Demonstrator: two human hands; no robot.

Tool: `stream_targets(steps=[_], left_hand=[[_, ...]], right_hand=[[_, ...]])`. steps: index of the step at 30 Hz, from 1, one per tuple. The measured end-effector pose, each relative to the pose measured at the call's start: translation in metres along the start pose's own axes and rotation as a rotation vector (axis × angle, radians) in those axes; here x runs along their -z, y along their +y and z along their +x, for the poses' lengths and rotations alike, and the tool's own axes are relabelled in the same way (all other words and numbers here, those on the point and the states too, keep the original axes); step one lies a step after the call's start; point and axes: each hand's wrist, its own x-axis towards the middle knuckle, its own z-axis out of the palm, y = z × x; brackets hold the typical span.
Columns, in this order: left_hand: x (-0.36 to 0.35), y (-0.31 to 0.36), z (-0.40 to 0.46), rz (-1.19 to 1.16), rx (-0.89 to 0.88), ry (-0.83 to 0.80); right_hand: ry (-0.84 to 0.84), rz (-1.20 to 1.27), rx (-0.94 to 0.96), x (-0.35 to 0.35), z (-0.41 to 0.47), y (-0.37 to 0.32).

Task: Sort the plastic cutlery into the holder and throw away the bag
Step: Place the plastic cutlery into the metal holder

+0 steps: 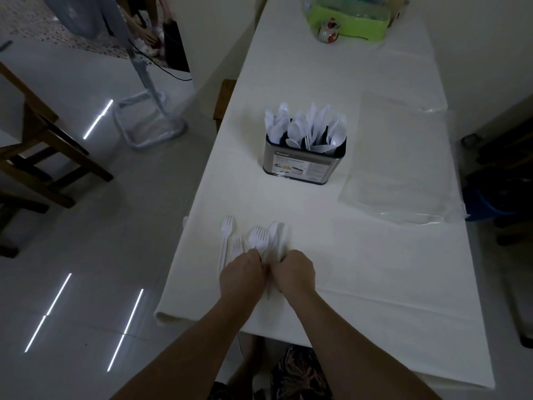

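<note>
Left hand and right hand side by side, both gripping a forks bundle on desk, holder beyond, bag right.

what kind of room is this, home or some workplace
Probably a home dining area: a long table under a white tablecloth, wooden chairs on a glossy tiled floor, and a green dish rack with a mug at the table's far end.

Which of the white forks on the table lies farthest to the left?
The long fork lying alone, left of the left hand; the others are bunched at the hands.
</note>
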Motion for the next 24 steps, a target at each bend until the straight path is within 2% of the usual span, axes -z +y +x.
stream_targets(steps=[5, 10, 17, 24], left_hand=[[0.005, 0.006, 0.001, 0.004, 0.025, -0.035], [0.012, 0.009, -0.001, -0.103, 0.084, -0.058], [0.015, 0.014, 0.0, -0.556, 0.136, -0.198], [0.02, 0.015, 0.0, -0.85, 0.193, -0.283]], right_hand=[[-0.106, 0.277, -0.056, 0.013, -0.002, 0.012], [-0.189, 0.483, -0.11, 0.021, -0.006, 0.022], [-0.28, 0.628, -0.084, 0.029, -0.012, 0.02], [-0.221, 0.588, -0.031, 0.03, -0.011, 0.013]])
